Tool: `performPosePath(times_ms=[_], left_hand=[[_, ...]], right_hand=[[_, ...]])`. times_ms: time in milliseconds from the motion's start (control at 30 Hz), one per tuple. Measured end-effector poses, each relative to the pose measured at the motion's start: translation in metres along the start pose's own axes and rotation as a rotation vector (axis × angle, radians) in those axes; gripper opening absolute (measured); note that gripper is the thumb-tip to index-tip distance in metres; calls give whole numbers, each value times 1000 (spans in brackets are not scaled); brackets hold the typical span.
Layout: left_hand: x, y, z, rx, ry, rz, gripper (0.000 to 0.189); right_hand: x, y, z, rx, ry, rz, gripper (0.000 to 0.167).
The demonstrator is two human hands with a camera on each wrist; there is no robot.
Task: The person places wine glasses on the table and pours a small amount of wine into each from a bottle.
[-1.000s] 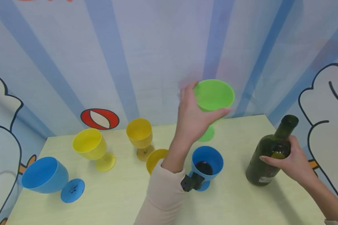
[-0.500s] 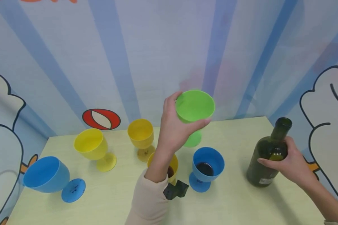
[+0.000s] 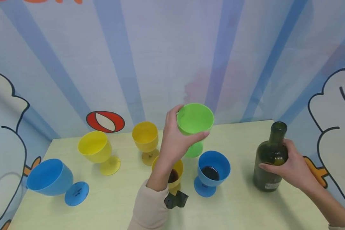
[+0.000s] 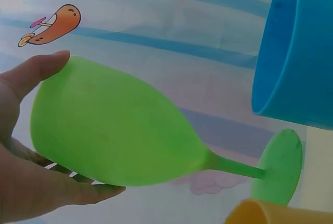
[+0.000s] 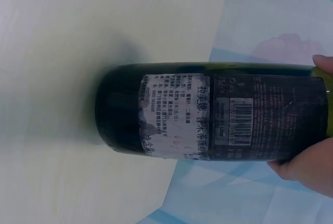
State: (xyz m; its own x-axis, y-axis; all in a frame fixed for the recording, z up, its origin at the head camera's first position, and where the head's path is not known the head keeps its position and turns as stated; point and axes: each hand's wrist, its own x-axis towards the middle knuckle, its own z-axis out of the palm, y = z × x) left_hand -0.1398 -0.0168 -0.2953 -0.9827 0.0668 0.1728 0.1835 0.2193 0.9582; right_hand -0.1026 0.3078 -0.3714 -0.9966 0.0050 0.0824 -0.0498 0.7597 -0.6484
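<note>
My left hand (image 3: pixel 176 140) grips the bowl of a green plastic goblet (image 3: pixel 195 119), fingers on the far side and thumb across the near side. In the left wrist view the goblet's stem and round foot show; whether the foot touches the table I cannot tell. A blue goblet (image 3: pixel 214 166) holding dark liquid stands just in front of it. A yellow goblet (image 3: pixel 178 167), also with dark liquid, is partly hidden by my left wrist. My right hand (image 3: pixel 294 169) holds a dark green wine bottle (image 3: pixel 268 163) round its upper body, upright. Its printed label (image 5: pixel 177 115) shows in the right wrist view.
On the left of the pale table (image 3: pixel 109 204) are a blue goblet (image 3: pixel 50 177), a yellow goblet (image 3: pixel 95 147) and a deeper yellow goblet (image 3: pixel 145 136). A striped cartoon backdrop (image 3: pixel 166 57) rises behind the table's back edge.
My left hand has brought the green goblet left and down, toward the tabletop. The right hand has shifted slightly left with the bottle, which now stands straighter.
</note>
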Motion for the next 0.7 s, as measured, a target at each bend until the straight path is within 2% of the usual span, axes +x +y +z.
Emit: performPosePath(times_ms=[133, 267, 467, 700], left_hand=[[-1, -5, -1, 7, 2, -13, 88], [-2, -8, 0, 12, 0, -27, 88], [-3, -9, 2, 20, -10, -43, 88], [-3, -10, 4, 34, -6, -45, 88]], right_hand=[[2, -3, 1, -12, -3, -20, 92], [4, -4, 3, -49, 20, -63, 92], [5, -8, 6, -51, 31, -148, 87], [12, -21, -2, -61, 28, -228, 88]])
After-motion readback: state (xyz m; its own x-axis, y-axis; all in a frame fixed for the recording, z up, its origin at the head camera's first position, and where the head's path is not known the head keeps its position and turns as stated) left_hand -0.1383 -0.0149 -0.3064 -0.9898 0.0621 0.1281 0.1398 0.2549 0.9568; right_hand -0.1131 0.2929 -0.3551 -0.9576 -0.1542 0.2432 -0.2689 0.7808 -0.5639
